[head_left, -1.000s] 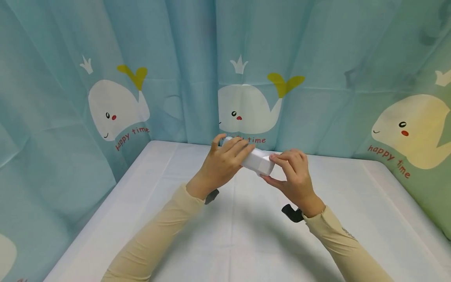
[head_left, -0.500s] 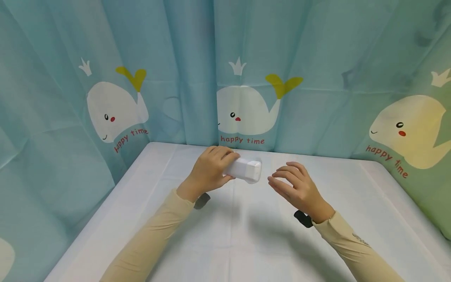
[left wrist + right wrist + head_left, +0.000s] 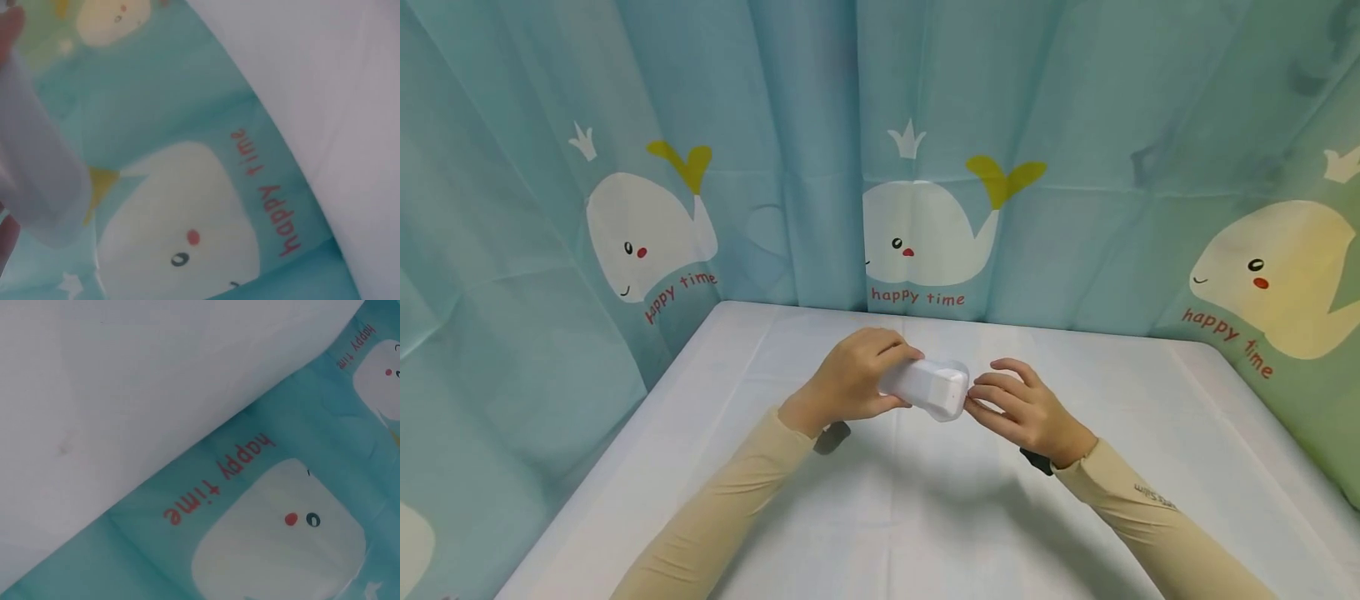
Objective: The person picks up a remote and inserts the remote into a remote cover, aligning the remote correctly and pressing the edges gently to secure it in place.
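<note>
My left hand (image 3: 853, 375) grips a white oblong case (image 3: 936, 387) with rounded corners, fingers over the top and thumb underneath. The case is held up over the table, its glossy end facing right and toward me. In the left wrist view the pale case (image 3: 44, 162) appears blurred at the left edge, with bits of the hand beside it. My right hand (image 3: 1030, 412) is at the right end of the case, fingers loosely bent and fingertips right at its edge. No part of the right hand shows in the right wrist view.
A white-covered table (image 3: 820, 533) lies beneath both hands. Behind it hangs a blue-green curtain (image 3: 820, 167) printed with whales and the words "happy time". A dark wrist-worn piece (image 3: 1037, 461) shows under the right wrist, another (image 3: 832, 437) under the left.
The right hand let go of the case and moved away, then came back to its end. The left hand lowered the case and turned its end toward me, after shifting its grip.
</note>
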Demonstrator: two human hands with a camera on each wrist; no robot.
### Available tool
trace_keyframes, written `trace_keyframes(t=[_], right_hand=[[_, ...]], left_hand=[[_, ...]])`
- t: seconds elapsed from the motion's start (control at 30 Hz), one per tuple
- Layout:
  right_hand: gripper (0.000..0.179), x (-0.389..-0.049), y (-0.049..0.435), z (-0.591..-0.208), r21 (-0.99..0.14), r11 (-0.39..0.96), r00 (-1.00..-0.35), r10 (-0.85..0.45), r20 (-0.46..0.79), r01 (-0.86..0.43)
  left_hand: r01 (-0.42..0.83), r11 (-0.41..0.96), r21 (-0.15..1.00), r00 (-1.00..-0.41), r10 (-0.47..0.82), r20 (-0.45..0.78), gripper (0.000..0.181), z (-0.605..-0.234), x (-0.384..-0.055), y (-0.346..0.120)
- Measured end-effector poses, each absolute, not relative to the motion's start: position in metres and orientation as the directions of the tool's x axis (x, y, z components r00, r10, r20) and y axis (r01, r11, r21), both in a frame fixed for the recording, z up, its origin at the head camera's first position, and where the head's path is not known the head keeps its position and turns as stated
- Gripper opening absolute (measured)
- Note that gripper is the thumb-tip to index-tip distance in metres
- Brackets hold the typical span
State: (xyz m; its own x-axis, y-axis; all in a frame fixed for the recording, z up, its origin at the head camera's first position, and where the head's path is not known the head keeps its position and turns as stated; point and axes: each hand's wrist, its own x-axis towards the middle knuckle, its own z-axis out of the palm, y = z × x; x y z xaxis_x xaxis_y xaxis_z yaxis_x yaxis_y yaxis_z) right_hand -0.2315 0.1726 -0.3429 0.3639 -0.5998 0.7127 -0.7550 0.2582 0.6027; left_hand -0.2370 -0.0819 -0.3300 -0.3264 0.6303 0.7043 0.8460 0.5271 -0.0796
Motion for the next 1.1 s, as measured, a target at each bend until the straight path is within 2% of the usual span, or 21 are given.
trace_keyframes(t=[0.17, 0.43, 0.57, 0.77, 0.87, 0.97, 1.1], right_hand=[[0.025, -0.231, 0.171, -0.341, 0.617, 0.245, 0.385, -0.598, 0.703, -0.748], [0.029, -0.228, 0.173, -0.335, 0.609, 0.2, 0.33, -0.691, 0.643, -0.768], [0.03, -0.226, 0.174, -0.333, 0.589, 0.205, 0.255, -0.757, 0.601, -0.782], [0.03, -0.22, 0.172, -0.334, 0.538, 0.257, 0.058, -0.864, 0.5, -0.803], [0.031, -0.218, 0.173, -0.336, 0.549, 0.28, 0.002, -0.889, 0.457, -0.787], [0.03, -0.218, 0.173, -0.338, 0.563, 0.283, 0.003, -0.892, 0.452, -0.777], [0.026, -0.219, 0.174, -0.341, 0.555, 0.264, 0.052, -0.871, 0.488, -0.789]], left_hand=[[0.839, 0.541, -0.056, -0.328, 0.586, 0.741, 0.053, -0.335, -0.236, -0.082], [0.803, 0.593, -0.061, -0.358, 0.562, 0.746, 0.054, -0.339, -0.239, -0.091], [0.794, 0.601, -0.086, -0.363, 0.584, 0.726, 0.052, -0.338, -0.24, -0.094], [0.783, 0.605, -0.145, -0.358, 0.629, 0.69, 0.052, -0.338, -0.24, -0.095], [0.779, 0.602, -0.176, -0.357, 0.656, 0.665, 0.052, -0.338, -0.238, -0.094], [0.774, 0.601, -0.198, -0.361, 0.677, 0.642, 0.052, -0.337, -0.235, -0.091], [0.765, 0.606, -0.219, -0.375, 0.695, 0.614, 0.052, -0.336, -0.232, -0.087]])
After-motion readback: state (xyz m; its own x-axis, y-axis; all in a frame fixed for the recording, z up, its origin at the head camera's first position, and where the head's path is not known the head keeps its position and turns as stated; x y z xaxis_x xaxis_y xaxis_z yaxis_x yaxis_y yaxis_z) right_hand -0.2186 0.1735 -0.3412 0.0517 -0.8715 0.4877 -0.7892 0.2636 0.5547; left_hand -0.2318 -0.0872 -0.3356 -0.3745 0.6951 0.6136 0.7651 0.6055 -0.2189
